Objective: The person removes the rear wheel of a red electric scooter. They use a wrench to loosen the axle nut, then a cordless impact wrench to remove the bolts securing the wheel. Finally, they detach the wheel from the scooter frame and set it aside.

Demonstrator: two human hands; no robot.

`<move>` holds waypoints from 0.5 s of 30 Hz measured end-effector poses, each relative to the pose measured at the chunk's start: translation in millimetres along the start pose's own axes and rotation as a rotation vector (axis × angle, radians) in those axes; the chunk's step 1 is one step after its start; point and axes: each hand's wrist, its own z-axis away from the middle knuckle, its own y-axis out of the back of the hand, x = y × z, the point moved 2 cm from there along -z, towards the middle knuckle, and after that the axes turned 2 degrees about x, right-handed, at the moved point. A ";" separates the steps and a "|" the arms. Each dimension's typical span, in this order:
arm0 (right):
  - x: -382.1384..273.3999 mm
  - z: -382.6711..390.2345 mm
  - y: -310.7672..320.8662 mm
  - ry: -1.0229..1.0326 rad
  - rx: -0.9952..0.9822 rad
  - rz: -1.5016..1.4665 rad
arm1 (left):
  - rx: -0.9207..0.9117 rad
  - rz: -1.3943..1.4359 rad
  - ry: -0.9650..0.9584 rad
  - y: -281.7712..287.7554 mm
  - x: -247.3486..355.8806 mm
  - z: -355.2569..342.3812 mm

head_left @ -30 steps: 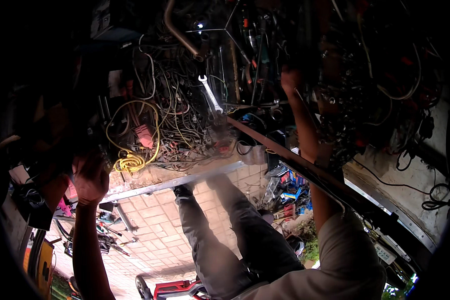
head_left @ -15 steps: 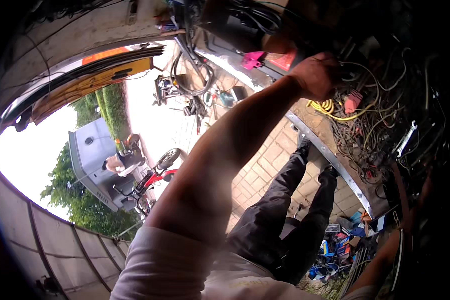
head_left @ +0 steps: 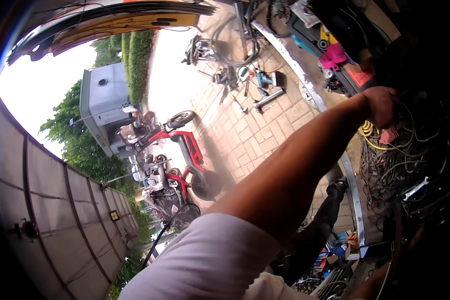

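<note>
My left arm stretches across the middle to the cluttered bench, where my left hand (head_left: 382, 106) is bent over with its fingers curled in deep shadow. Whatever those fingers hold, if anything, is hidden. Just below the hand lie a reddish block (head_left: 389, 136) and a coil of yellow cable (head_left: 367, 129). A tangle of dark wires (head_left: 380, 172) spreads over the bench, with a shiny wrench (head_left: 416, 189) on it. Beside the wrist is a black case with a red patch (head_left: 360, 78), and a bright pink object (head_left: 332, 56) next to it. My right forearm shows at the lower right; its hand is lost in darkness.
A metal strip (head_left: 354, 192) edges the bench. On the paving lie a teal power tool (head_left: 266, 79), a metal tube (head_left: 270, 99) and a black hose (head_left: 254, 56). Red two-wheelers (head_left: 194, 150) stand at left, before a grey booth (head_left: 107, 90). Boxes (head_left: 339, 250) pile up below the bench.
The view has swung leftward, so the bench and my left hand sit further right in the picture. More paving, tools and the red two-wheelers show. My left hand stays beside the wires.
</note>
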 end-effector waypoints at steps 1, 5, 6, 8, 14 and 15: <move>19.6 19.8 13.6 -0.113 0.016 0.048 | 0.037 -0.002 -0.045 1.8 -2.1 4.4; 61.5 56.0 32.3 -0.299 0.227 0.008 | 0.168 0.172 0.030 22.0 3.0 -5.6; 60.1 65.1 31.7 -0.131 0.410 -0.083 | 0.146 0.114 0.000 31.3 6.8 -10.5; 56.5 89.8 45.5 0.048 0.612 -0.131 | 0.165 0.109 -0.014 39.2 12.1 -16.1; 42.0 112.2 62.2 -0.017 0.546 -0.398 | 0.080 0.105 -0.038 21.5 3.1 -9.7; 45.0 110.4 62.5 -0.010 0.551 -0.414 | 0.075 0.102 -0.044 19.3 1.6 -8.0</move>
